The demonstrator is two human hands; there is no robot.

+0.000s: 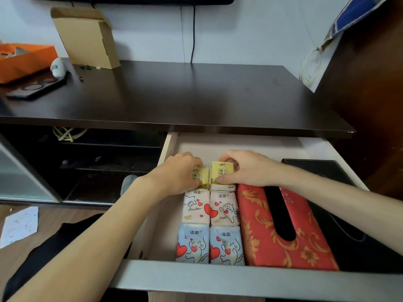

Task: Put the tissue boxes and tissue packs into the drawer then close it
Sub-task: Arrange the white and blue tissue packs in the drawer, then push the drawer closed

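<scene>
The drawer (pixel 218 277) stands pulled open below the dark desk top. Inside on the left lie two pink tissue packs (pixel 209 207) and two blue tissue packs (pixel 209 244), side by side in rows. A red patterned tissue box (pixel 257 236) lies to their right, and a black tissue box (pixel 327 171) lies at the far right. Behind the pink packs, my left hand (pixel 174 175) grips a yellow tissue pack (pixel 200 176). Beside it, my right hand (pixel 250 168) grips a second yellow tissue pack (pixel 222 174). Both yellow packs sit low in the drawer.
On the dark desk top (pixel 185 94) are an orange box (pixel 24 59), a cardboard box (pixel 87 38), a phone (pixel 37 88) and a small white object (pixel 58 67). Black cables hang down the wall. A dark cabinet (pixel 370 94) stands at the right, open shelves at the left.
</scene>
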